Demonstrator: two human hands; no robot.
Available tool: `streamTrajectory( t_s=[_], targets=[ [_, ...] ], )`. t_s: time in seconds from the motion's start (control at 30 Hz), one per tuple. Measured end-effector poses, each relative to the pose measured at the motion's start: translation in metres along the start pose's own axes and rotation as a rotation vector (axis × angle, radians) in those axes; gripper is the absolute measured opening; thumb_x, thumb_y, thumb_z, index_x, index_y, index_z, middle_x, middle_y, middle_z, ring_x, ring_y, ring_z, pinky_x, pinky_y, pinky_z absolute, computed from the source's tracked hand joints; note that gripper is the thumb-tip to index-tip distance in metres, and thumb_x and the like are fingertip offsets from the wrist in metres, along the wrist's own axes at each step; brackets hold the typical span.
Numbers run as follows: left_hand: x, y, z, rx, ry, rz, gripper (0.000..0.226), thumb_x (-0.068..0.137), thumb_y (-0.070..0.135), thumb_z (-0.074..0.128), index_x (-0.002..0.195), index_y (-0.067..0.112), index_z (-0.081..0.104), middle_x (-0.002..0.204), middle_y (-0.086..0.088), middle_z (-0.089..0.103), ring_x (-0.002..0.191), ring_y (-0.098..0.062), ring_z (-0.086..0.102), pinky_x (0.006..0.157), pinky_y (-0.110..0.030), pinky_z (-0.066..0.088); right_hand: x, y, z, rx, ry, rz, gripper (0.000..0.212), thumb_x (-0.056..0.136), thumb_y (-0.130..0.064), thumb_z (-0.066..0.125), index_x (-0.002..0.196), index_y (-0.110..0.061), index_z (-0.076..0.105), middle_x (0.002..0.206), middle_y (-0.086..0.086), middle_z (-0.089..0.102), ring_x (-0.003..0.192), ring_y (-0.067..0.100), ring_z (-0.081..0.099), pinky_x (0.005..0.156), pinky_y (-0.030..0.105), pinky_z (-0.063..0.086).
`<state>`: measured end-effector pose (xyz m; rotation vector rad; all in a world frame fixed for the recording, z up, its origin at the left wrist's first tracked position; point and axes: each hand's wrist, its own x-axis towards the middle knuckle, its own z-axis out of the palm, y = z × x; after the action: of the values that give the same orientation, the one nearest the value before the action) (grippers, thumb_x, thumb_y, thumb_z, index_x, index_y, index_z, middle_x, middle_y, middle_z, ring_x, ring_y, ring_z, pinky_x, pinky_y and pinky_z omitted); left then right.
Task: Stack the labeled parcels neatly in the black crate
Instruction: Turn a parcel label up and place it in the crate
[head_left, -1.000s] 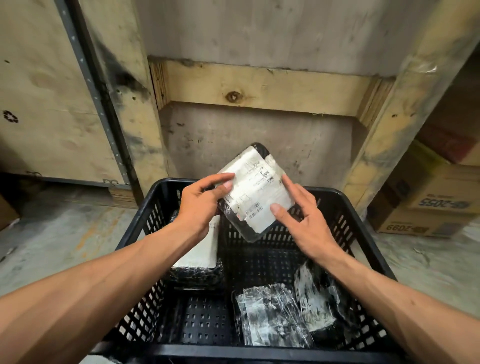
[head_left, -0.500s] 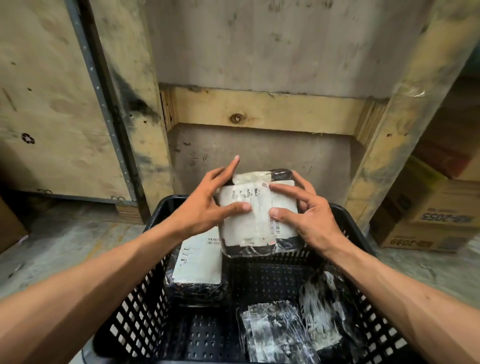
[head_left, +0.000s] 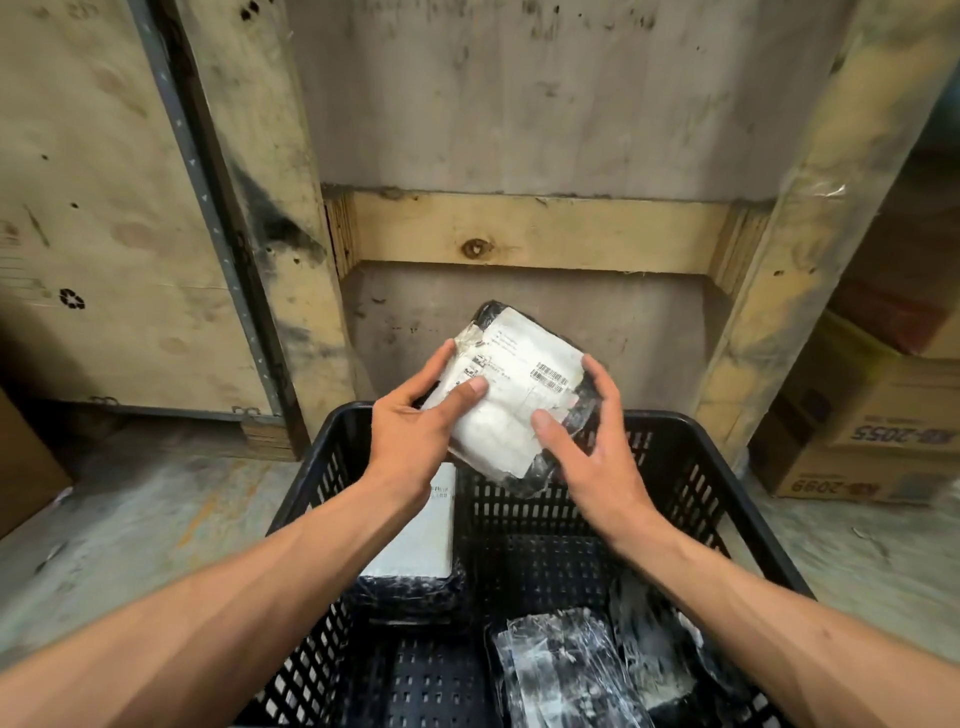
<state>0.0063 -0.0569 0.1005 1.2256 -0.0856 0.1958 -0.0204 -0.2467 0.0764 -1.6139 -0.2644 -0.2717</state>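
Observation:
A black-wrapped parcel with a white label (head_left: 511, 395) is held tilted above the far rim of the black crate (head_left: 727, 467). My left hand (head_left: 415, 431) grips its left side with the thumb on the label. My right hand (head_left: 587, 441) holds its right and lower edge. Inside the crate, a labeled parcel (head_left: 421, 540) lies flat at the left, partly hidden by my left forearm. Two plastic-wrapped black parcels lie at the near right: one flat (head_left: 561, 670) and one leaning on the right wall (head_left: 654, 644).
The crate stands on a concrete floor (head_left: 130, 519) against a large wooden crate wall (head_left: 519, 156). Cardboard boxes (head_left: 872, 431) are stacked at the right. The corner of another cardboard box (head_left: 26, 467) shows at the left edge.
The held parcel has been rotated from upright to tilted, with its barcode now at the upper right. Both hands shifted their grip around it. The camera view dropped slightly.

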Motion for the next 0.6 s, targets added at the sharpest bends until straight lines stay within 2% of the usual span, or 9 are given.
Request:
streamTrajectory(
  t_s=[0.07, 0.13, 0.23, 0.33, 0.43, 0.5, 0.53, 0.57, 0.6],
  targets=[
    [-0.008, -0.005, 0.002, 0.070, -0.012, 0.020, 0.053, 0.079, 0.017, 0.087, 0.127, 0.031, 0.071, 0.114, 0.014, 0.077, 0.105, -0.010, 0.073, 0.088, -0.033, 0.061, 0.006, 0.001, 0.006, 0.041, 0.065, 0.012, 0.074, 0.094, -0.023, 0.076, 0.152, -0.033, 0.033, 0.130, -0.020, 0.057, 0.105, -0.019, 0.061, 0.078, 0.003, 0.049],
    [-0.012, -0.006, -0.006, 0.252, -0.096, 0.039, 0.057, 0.082, 0.029, 0.085, 0.134, 0.042, 0.064, 0.121, 0.017, 0.073, 0.110, -0.004, 0.070, 0.091, -0.027, 0.059, 0.009, 0.002, 0.001, 0.057, 0.083, 0.022, 0.069, 0.093, -0.020, 0.077, 0.149, -0.032, 0.039, 0.126, -0.019, 0.060, 0.102, -0.018, 0.062, 0.076, 0.004, 0.050],
    [-0.016, -0.001, -0.022, 0.463, -0.319, -0.015, 0.074, 0.083, 0.049, 0.080, 0.146, 0.057, 0.040, 0.129, 0.034, 0.063, 0.114, 0.007, 0.064, 0.087, -0.010, 0.052, 0.005, 0.008, -0.014, 0.046, 0.026, 0.039, 0.068, 0.088, -0.031, 0.081, 0.144, -0.045, 0.046, 0.123, -0.022, 0.067, 0.109, -0.006, 0.067, 0.081, 0.014, 0.056],
    [-0.014, -0.005, -0.022, 0.591, -0.458, -0.093, 0.090, 0.086, 0.052, 0.075, 0.153, 0.060, 0.016, 0.125, 0.052, 0.051, 0.114, 0.024, 0.053, 0.083, 0.002, 0.044, 0.000, 0.013, -0.024, 0.026, -0.011, 0.099, 0.073, 0.082, -0.043, 0.081, 0.144, -0.055, 0.044, 0.129, -0.021, 0.067, 0.114, 0.002, 0.068, 0.086, 0.023, 0.059],
    [-0.014, -0.022, -0.016, 0.581, -0.523, -0.202, 0.096, 0.094, 0.039, 0.069, 0.157, 0.051, -0.002, 0.136, 0.048, 0.038, 0.112, 0.031, 0.048, 0.082, 0.002, 0.044, -0.001, 0.017, -0.030, -0.028, -0.045, 0.181, 0.079, 0.091, -0.055, 0.070, 0.156, -0.053, 0.025, 0.148, -0.022, 0.051, 0.122, 0.001, 0.062, 0.093, 0.017, 0.050],
    [-0.020, -0.035, -0.011, 0.590, -0.532, -0.272, 0.095, 0.099, 0.035, 0.064, 0.157, 0.048, -0.011, 0.147, 0.041, 0.031, 0.113, 0.031, 0.047, 0.090, 0.001, 0.041, -0.002, 0.021, -0.033, -0.147, -0.082, 0.265, 0.081, 0.098, -0.059, 0.055, 0.162, -0.048, 0.007, 0.147, -0.022, 0.039, 0.122, -0.001, 0.056, 0.086, 0.006, 0.043],
    [-0.024, -0.042, -0.008, 0.608, -0.528, -0.298, 0.095, 0.100, 0.035, 0.062, 0.156, 0.048, -0.014, 0.151, 0.038, 0.028, 0.119, 0.025, 0.047, 0.099, -0.003, 0.038, -0.002, 0.024, -0.035, -0.212, -0.104, 0.299, 0.081, 0.101, -0.058, 0.050, 0.163, -0.046, 0.001, 0.148, -0.018, 0.039, 0.122, 0.000, 0.055, 0.087, 0.006, 0.044],
    [-0.028, -0.048, -0.006, 0.633, -0.526, -0.321, 0.094, 0.101, 0.038, 0.059, 0.154, 0.048, -0.018, 0.158, 0.031, 0.025, 0.132, 0.013, 0.043, 0.110, -0.013, 0.032, -0.004, 0.028, -0.038, -0.279, -0.125, 0.317, 0.079, 0.103, -0.056, 0.047, 0.164, -0.043, -0.001, 0.154, -0.016, 0.037, 0.130, 0.004, 0.053, 0.096, 0.011, 0.045],
    [-0.032, -0.054, -0.003, 0.674, -0.528, -0.340, 0.094, 0.101, 0.042, 0.057, 0.153, 0.048, -0.022, 0.164, 0.022, 0.020, 0.144, 0.001, 0.031, 0.120, -0.025, 0.023, -0.006, 0.032, -0.040, -0.347, -0.141, 0.318, 0.075, 0.104, -0.055, 0.044, 0.164, -0.040, 0.001, 0.160, -0.015, 0.033, 0.141, 0.008, 0.045, 0.110, 0.019, 0.039]
  ],
)
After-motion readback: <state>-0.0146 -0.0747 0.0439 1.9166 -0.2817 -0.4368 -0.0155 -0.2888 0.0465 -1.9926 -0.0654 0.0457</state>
